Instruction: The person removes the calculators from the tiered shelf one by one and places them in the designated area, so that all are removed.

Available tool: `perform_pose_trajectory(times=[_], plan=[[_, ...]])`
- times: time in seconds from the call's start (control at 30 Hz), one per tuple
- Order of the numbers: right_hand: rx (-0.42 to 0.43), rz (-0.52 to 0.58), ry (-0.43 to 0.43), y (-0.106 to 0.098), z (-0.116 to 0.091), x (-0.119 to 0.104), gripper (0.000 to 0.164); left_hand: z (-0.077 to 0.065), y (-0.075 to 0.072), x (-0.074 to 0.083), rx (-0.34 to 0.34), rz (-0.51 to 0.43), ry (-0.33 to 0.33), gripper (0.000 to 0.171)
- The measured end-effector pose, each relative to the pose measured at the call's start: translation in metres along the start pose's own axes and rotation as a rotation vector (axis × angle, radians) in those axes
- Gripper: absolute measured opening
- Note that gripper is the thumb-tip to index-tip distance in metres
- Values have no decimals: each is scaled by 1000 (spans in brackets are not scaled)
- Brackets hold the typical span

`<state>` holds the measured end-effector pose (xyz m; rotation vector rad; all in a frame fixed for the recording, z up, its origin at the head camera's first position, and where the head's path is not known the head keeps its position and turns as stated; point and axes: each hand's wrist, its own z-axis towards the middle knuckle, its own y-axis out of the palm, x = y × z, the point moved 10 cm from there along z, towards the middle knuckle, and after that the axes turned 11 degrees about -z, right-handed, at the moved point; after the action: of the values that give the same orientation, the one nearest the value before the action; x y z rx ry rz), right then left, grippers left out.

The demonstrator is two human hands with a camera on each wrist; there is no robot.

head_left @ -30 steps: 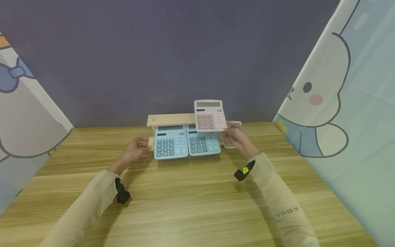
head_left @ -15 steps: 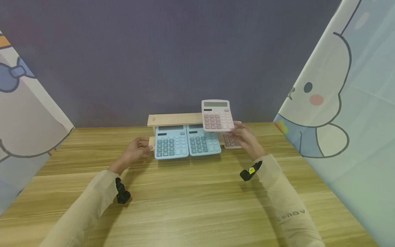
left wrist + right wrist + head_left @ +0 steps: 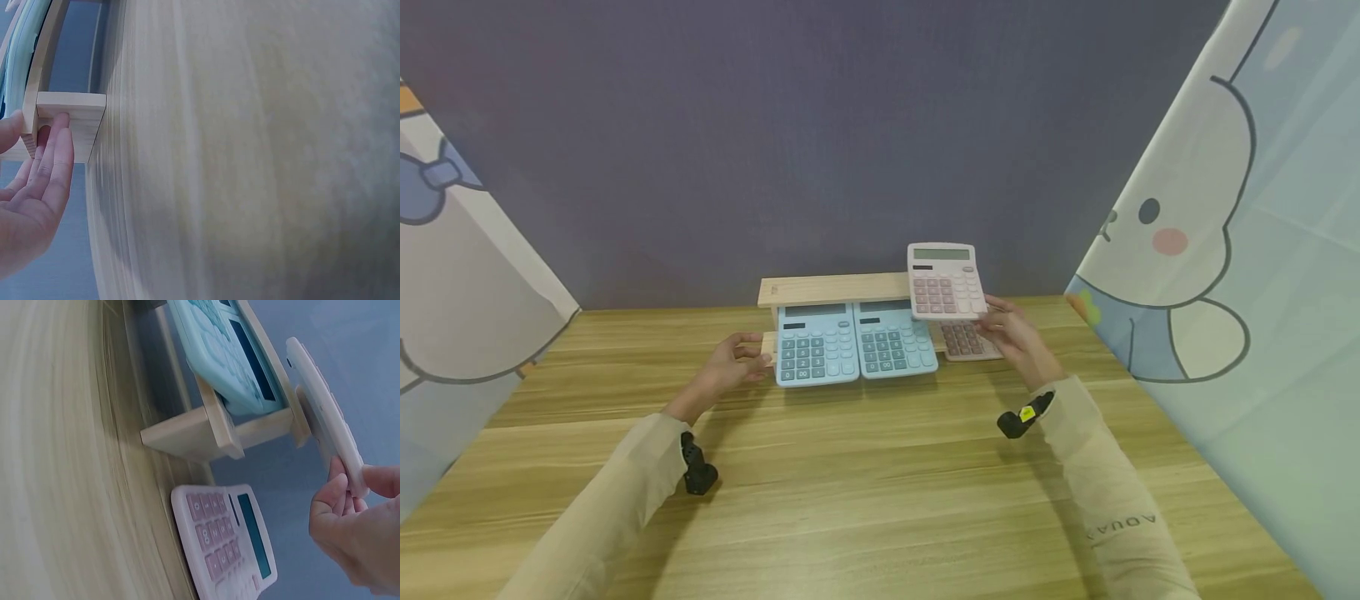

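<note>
My right hand [image 3: 1013, 335] pinches the lower right corner of a pink calculator [image 3: 946, 282], thumb on its face. The calculator is tilted over the right end of the upper board of a wooden rack [image 3: 835, 289]. Two blue calculators, a left one [image 3: 817, 346] and a right one [image 3: 896, 340], lean side by side on the rack's lower ledge. My left hand [image 3: 727, 364] holds the left end of that ledge; the left wrist view shows the thumb above and the fingers [image 3: 57, 165] below. A second pink calculator [image 3: 219, 534] lies on the table beside the rack's right leg.
The wooden table [image 3: 865, 492] reaches back to a dark grey wall panel [image 3: 820, 150]. Cartoon-printed cloth panels stand at the left [image 3: 467, 275] and right [image 3: 1195, 250].
My right hand has moved rightward along the upper board with the pink calculator, showing more of the right blue one. My left hand stays on the rack.
</note>
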<state>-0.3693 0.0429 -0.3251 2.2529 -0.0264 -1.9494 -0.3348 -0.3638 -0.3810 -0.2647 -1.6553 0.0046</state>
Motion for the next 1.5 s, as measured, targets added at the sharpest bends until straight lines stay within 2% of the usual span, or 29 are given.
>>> perform_pose_trajectory(times=[0.13, 0.27, 0.47, 0.77, 1.0, 1.27, 1.5], plan=[[-5, -5, -2, -8, -1, 1, 55, 1, 0, 0, 0, 6, 4, 58], [-10, 36, -15, -14, -2, -1, 58, 0, 0, 0, -5, 7, 6, 59], [2, 54, 14, -27, -5, 1, 56, 1, -1, -1, 1, 5, 5, 58], [-29, 85, -22, -39, -9, -4, 61, 1, -1, -2, 3, 12, 1, 59], [-24, 122, -4, -51, -14, -3, 64, 2, -1, -3, 7, 14, -4, 59], [-4, 54, -7, -66, -16, 1, 61, 1, -1, -1, 4, 16, 1, 58], [-3, 61, 20, -76, -18, 10, 61, 1, 0, -2, 0, 12, 0, 59]])
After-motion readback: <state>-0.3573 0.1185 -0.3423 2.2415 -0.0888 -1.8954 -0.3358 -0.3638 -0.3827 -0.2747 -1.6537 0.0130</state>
